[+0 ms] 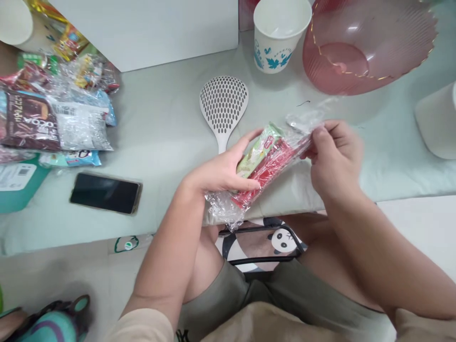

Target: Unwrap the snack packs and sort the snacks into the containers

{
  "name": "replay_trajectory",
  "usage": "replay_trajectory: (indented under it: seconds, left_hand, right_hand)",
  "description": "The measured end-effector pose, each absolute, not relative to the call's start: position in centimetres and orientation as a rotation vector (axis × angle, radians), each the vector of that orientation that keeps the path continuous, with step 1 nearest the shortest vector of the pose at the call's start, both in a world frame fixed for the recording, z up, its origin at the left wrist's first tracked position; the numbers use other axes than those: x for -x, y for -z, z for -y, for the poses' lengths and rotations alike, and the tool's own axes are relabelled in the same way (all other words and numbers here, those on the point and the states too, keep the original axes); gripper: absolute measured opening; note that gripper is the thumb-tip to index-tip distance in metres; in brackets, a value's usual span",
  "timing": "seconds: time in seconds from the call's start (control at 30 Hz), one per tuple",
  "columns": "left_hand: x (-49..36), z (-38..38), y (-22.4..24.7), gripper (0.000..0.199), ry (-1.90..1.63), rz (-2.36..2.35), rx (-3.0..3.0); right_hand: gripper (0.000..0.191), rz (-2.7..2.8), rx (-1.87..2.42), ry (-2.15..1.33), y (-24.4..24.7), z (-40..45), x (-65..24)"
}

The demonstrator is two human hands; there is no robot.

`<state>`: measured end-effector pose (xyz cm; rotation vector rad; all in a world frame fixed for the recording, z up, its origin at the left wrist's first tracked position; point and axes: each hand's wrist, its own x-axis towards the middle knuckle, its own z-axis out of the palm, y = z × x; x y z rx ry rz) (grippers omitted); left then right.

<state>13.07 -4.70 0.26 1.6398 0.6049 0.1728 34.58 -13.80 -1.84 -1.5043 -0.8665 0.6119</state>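
Low over the table's front edge, my left hand (228,168) is wrapped round a clear plastic bag (228,209) holding a green snack packet (257,154) and a red packet (272,166). My right hand (333,154) pinches the crumpled end of the same bag on the right, thumb pressed to the fingers. Just beyond my left hand lies a white slotted skimmer (224,104), its handle partly hidden behind that hand.
A phone (106,192) and a pile of wrapped snacks (32,121) lie left. Behind stand a white box (171,33), a paper cup (276,42) and a pink bowl (327,71). A white container (438,121) stands at the right on the cloth-covered table (160,118).
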Motion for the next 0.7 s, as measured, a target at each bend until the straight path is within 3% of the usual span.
replay_trajectory:
  seconds: [0.1, 0.17, 0.3, 0.37, 0.53, 0.7]
  left_hand:
    - [-13.0, 4.7, -0.3, 0.076, -0.092, -0.632, -1.597]
    - [-13.1, 4.8, -0.1, 0.066, -0.077, -0.657, -1.598]
    - [-13.5, 5.0, 0.6, 0.073, -0.266, -0.726, -1.560]
    - [-13.9, 5.3, 0.9, 0.074, -0.396, -0.713, -1.483]
    - [-15.1, 6.0, 0.6, 0.046, -0.534, -0.672, -1.340]
    - [-15.2, 5.2, 0.4, 0.037, -0.745, -0.929, -1.558]
  right_hand:
    - [0.025, 0.609, 1.387, -0.894, 2.1, 13.2, -35.1]
    - [0.024, 0.515, 1.342, -0.960, 2.1, 13.0, -35.2]
    - [0.015, 0.330, 1.307, -0.967, 1.6, 13.0, -34.4]
    - [0.019, 0.341, 1.298, -1.108, 1.4, 13.4, -33.3]
    - [0.042, 0.566, 1.202, -1.473, 1.7, 14.5, -30.5]
    - [0.035, 0.633, 1.295, -1.358, 2.1, 14.8, -30.5]
